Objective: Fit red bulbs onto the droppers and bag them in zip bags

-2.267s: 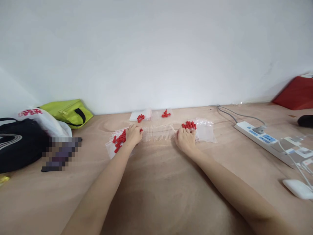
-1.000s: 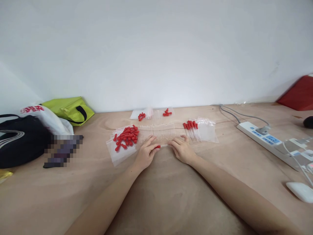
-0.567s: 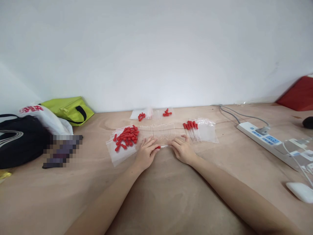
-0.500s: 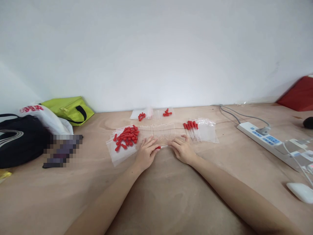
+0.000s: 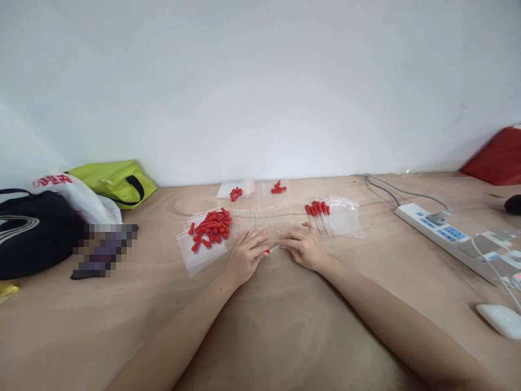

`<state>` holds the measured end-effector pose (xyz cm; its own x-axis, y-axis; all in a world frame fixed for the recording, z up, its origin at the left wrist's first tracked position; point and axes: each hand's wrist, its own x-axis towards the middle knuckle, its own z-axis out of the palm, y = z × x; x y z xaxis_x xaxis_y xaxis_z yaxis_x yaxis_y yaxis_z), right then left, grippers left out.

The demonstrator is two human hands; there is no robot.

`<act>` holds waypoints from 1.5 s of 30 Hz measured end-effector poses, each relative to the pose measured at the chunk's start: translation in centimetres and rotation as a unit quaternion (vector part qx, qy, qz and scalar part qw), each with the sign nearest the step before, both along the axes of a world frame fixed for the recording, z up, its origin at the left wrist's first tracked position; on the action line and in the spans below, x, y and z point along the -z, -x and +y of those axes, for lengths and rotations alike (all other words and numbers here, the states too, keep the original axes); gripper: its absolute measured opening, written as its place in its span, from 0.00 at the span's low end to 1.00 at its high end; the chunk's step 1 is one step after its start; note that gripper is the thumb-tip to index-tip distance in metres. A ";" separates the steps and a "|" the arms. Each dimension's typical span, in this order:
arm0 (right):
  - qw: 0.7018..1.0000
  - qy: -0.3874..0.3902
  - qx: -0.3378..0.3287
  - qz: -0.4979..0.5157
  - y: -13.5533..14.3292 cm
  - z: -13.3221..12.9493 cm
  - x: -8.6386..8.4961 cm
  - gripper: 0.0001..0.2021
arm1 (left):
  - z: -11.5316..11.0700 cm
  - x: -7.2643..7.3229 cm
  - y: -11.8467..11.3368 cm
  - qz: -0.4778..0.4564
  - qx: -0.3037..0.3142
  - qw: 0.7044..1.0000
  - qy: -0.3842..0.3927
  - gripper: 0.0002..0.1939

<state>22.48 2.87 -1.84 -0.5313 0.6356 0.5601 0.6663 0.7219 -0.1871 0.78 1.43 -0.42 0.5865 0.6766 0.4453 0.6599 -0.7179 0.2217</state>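
Observation:
My left hand (image 5: 245,258) is closed on a red rubber bulb (image 5: 267,251), whose end peeks out past the fingertips. From that bulb a clear dropper tube (image 5: 274,248) runs to my right hand (image 5: 303,247), which pinches its other end. Just beyond my hands lies a row of clear tubes (image 5: 262,218), side by side. Left of it, a heap of red rubber bulbs (image 5: 211,227) rests on plastic zip bags (image 5: 195,260). Several droppers with red bulbs (image 5: 319,212) lie together to the right, beside more clear bags (image 5: 345,220).
Two small groups of red bulbs (image 5: 236,193) sit on bags near the wall. A white power strip (image 5: 431,225) and a white mouse (image 5: 500,320) are at right. A black bag (image 5: 36,239), a green bag (image 5: 118,182) and a blurred-out dark object (image 5: 106,252) stand left.
The dropper between my hands now slants more, its bulb end slightly nearer to me and further right. Both hands have shifted only a little.

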 end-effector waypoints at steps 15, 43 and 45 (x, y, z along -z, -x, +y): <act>0.997 -0.067 -0.011 -0.034 1.0 -0.9 -0.1 0.12 | -0.1 -0.1 -0.2 -0.044 0.010 0.999 -0.021 0.11; 0.986 -0.053 0.080 -0.138 0.5 0.2 -1.8 0.09 | -0.2 0.1 -0.4 -0.034 -0.034 0.998 0.043 0.15; 0.979 -0.043 0.170 -0.106 -0.8 1.1 -1.8 0.10 | -0.3 0.1 -0.4 -0.036 -0.039 0.997 0.057 0.17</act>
<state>23.23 3.97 -0.05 -0.4076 0.7512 0.5191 0.8879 0.4588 0.0334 1.15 1.17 -0.50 0.4991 0.7676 0.4021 0.6922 -0.6324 0.3479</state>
